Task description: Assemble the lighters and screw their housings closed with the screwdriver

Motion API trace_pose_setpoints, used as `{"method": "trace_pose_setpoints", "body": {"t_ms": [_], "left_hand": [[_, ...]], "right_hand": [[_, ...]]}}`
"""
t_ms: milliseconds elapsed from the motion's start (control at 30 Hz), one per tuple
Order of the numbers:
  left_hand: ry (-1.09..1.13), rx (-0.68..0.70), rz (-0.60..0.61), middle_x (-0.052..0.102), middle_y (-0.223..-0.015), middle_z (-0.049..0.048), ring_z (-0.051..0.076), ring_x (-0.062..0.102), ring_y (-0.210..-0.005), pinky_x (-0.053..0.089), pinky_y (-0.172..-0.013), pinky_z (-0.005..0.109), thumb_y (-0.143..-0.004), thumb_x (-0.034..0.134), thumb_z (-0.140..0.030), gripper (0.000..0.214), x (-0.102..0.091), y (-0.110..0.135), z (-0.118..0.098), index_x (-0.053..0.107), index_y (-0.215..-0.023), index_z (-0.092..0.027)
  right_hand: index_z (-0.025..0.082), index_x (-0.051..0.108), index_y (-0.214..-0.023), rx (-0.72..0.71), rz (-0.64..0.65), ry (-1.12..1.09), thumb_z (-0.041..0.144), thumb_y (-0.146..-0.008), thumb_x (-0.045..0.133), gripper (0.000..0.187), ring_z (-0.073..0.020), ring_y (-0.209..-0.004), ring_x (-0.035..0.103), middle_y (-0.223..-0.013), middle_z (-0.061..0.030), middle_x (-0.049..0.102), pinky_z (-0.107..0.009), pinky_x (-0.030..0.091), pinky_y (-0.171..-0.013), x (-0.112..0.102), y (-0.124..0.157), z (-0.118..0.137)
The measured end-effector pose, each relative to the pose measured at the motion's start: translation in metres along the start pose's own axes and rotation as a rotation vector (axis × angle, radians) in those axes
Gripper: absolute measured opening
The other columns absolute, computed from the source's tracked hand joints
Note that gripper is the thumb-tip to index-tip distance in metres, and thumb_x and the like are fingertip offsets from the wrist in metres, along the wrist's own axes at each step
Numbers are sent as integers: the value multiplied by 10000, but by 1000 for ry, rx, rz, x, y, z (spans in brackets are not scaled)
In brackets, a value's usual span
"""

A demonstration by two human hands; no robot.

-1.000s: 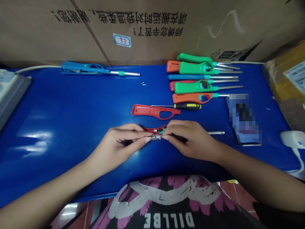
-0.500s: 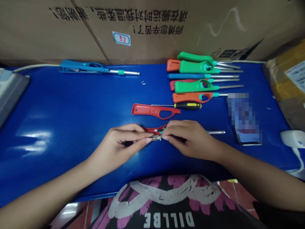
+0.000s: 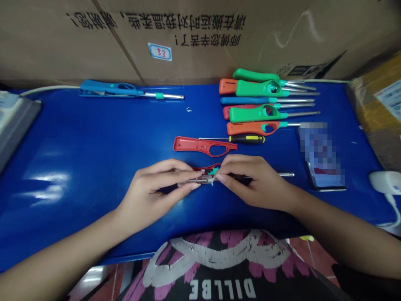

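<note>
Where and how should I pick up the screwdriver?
Take the screwdriver by its thick handle, probably from the right, where the handle ends; the thin shaft lies along the far edge of the red shell, and an orange lighter crowds the handle's far side.

It looks like a makeshift assembly workshop; whether in a home or a factory cannot be told. A cardboard box (image 3: 200,69) bearing a numbered label (image 3: 160,52) lines the far edge of a blue table (image 3: 78,142). Long-necked lighters (image 3: 250,114) lie near that edge, right of its middle. A screwdriver (image 3: 247,139) lies mid-surface by an open red lighter half-shell (image 3: 191,144). Beyond the near edge show red floor tiles (image 3: 322,256).
</note>
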State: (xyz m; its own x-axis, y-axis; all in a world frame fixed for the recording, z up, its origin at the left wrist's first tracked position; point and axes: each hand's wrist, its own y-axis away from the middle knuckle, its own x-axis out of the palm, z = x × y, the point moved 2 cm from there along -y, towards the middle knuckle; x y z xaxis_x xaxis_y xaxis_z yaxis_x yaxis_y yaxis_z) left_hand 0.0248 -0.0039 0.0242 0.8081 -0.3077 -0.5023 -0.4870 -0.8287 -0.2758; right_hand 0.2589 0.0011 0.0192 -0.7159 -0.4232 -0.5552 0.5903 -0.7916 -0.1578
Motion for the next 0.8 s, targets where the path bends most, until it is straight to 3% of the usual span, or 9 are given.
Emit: {"method": "trace_pose_setpoints", "body": {"t_ms": [267, 800], "left_hand": [[0, 31, 15, 733, -1022, 34, 100, 706, -891, 561, -786, 177, -873, 754, -105, 268, 1, 1, 1, 778, -1122, -202], [-25, -22, -38, 761, -979, 29, 113, 714, -865, 577, -771, 199, -863, 766, -112, 215, 4, 1, 3, 793, -1056, -201]], "right_hand": [[174, 697, -892, 66, -24, -85, 211, -960, 623, 107, -88, -715, 585, -832, -8, 660, -213, 463, -631, 3, -1, -1], [148, 722, -912, 12, -54, -72, 176, -957, 637, 100, -85, -785, 623, -870, -24, 698, -211, 481, -710, 2, -1, -6]]}}
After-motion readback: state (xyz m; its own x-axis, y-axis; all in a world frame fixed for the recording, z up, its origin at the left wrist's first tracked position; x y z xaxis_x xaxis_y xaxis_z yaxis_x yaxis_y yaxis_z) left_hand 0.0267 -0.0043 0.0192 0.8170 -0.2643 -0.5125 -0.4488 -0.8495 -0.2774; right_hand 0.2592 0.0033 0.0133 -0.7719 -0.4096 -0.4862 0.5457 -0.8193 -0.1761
